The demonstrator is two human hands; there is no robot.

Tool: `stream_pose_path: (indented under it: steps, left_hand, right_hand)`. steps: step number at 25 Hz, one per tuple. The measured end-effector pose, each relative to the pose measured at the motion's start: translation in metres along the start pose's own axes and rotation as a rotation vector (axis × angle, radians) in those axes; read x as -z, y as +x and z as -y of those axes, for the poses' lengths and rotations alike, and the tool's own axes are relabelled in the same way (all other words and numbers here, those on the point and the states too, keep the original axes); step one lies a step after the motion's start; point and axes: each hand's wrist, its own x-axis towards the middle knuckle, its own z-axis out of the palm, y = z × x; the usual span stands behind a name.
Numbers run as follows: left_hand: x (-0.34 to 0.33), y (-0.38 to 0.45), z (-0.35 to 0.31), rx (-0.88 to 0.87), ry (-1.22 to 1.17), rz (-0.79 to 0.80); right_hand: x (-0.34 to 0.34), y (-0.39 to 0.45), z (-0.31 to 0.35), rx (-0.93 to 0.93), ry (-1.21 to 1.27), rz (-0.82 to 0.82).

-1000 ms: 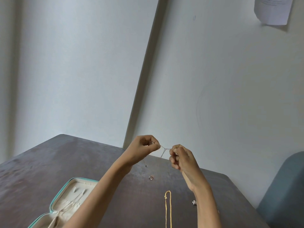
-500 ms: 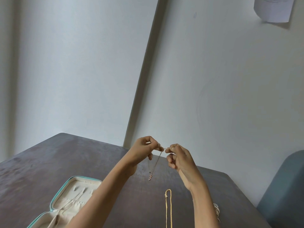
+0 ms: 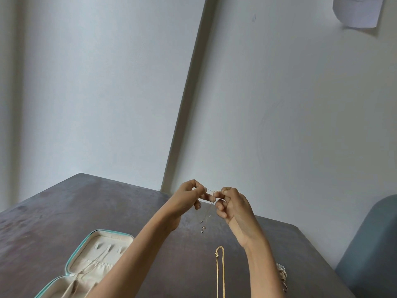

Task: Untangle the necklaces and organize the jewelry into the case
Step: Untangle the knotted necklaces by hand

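Note:
Raised above the dark table, my left hand (image 3: 189, 197) and my right hand (image 3: 233, 204) each pinch one end of a thin silver necklace (image 3: 208, 210). A short stretch of chain runs between the fingertips and the rest hangs down in a loop with a small pendant (image 3: 203, 229) at the bottom. A gold chain (image 3: 220, 269) lies straight on the table between my forearms. The open jewelry case (image 3: 73, 260), teal-edged with a cream lining, sits at lower left, partly hidden by my left forearm; a thin chain lies inside it.
The dark table (image 3: 53, 211) stands in a corner of white walls. A pile of silvery jewelry (image 3: 281, 274) shows beside my right forearm. A grey-blue chair (image 3: 373, 244) stands at the right. A paper sheet (image 3: 356, 9) hangs on the wall.
My hands moved closer together, so the chain between them went from a taut line to a hanging loop with the pendant dangling.

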Motion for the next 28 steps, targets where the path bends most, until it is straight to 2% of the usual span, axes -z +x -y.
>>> stream_pose_path:
  steps: [8,21,28]
  left_hand:
    - [0.0011,0.0042,0.0024,-0.043,-0.004,0.0]
    - [0.0023,0.005,0.0012,-0.127,0.022,0.048]
    - [0.0054,0.0049,0.0015,-0.103,0.034,0.043]
  right_hand:
    - [0.0003,-0.0017,-0.0007,-0.03,-0.006,-0.026]
    - [-0.002,0.001,-0.0032,-0.13,0.168,-0.01]
    - [0.0016,0.0031,-0.0058,-0.165,0.207,0.001]
